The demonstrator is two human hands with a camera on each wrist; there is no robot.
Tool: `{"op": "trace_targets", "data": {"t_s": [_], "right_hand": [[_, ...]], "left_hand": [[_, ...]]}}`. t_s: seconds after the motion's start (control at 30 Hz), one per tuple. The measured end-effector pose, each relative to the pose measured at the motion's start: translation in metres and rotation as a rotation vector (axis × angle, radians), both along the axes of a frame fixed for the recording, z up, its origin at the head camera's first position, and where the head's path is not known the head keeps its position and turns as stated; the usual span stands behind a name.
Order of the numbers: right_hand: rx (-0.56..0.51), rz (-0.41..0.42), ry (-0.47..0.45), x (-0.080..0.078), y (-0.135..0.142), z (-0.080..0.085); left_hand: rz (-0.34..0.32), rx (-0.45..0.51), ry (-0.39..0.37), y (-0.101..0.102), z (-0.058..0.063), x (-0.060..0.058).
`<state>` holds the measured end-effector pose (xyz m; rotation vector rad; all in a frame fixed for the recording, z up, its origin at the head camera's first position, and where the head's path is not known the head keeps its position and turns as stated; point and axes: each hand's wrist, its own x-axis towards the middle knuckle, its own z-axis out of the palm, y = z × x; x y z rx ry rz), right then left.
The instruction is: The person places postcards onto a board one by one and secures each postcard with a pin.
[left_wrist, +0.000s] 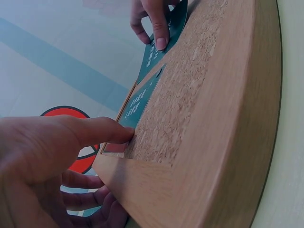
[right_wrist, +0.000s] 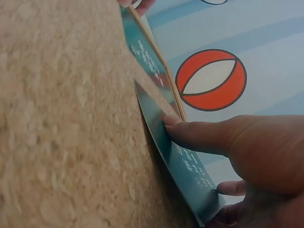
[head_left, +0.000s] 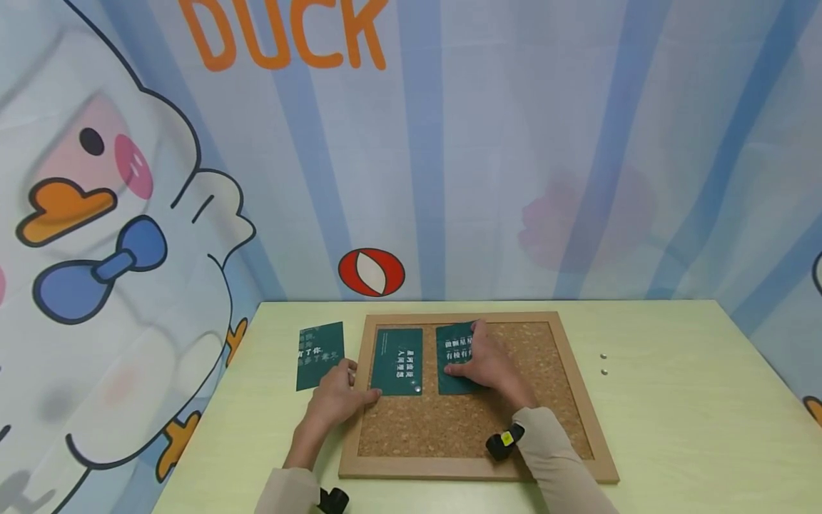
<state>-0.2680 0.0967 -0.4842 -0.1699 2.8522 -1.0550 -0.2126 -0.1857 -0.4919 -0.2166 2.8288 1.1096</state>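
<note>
The right hand [head_left: 489,360] pinches the right card [head_left: 454,344], its thumb [right_wrist: 199,135] across the printed face and the other fingers [right_wrist: 232,188] round by the far edge. That card stands over the cork [head_left: 437,432] to the right of the middle card [head_left: 393,360]; the right wrist view shows a dark gap under its near edge, so that edge is off the surface. The left hand [head_left: 337,394] grips the left side of the board [head_left: 475,467], thumb tip on the middle card's lower left corner, the other fingers curled by the outer side of the frame.

A small pin [head_left: 418,389] sits at the middle card's lower right corner. No pin shows on the visible part of the right card. The left card [head_left: 319,353] lies on the counter [head_left: 681,414] just beside the board, and two loose pins [head_left: 604,355] rest well apart from it, on the right.

The step in hand looks like placing the right card in line with its neighbour. The next move probably calls for lowering it flat and squaring it, then holding it with one hand while the other takes a pin. Letting go early could let it slide askew.
</note>
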Motion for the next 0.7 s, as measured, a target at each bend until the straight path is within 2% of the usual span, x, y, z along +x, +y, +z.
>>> {"op": "trace_targets", "data": {"t_s": [0.33,0.5,0.7], "right_hand": [[0.134,-0.035,-0.033,0.0027,-0.0012,0.0016],[0.223,-0.035,0.008,0.0035,-0.0033,0.0015],[0.248,-0.034,0.03,0.0044,-0.0039,-0.0006]], "left_hand": [[-0.002,0.006,-0.009,-0.0005,-0.0002,-0.0004],[-0.002,0.004,-0.01,-0.0001,-0.0004,-0.0007],[-0.002,0.002,-0.017,0.0002,0.0003,0.0003]]}}
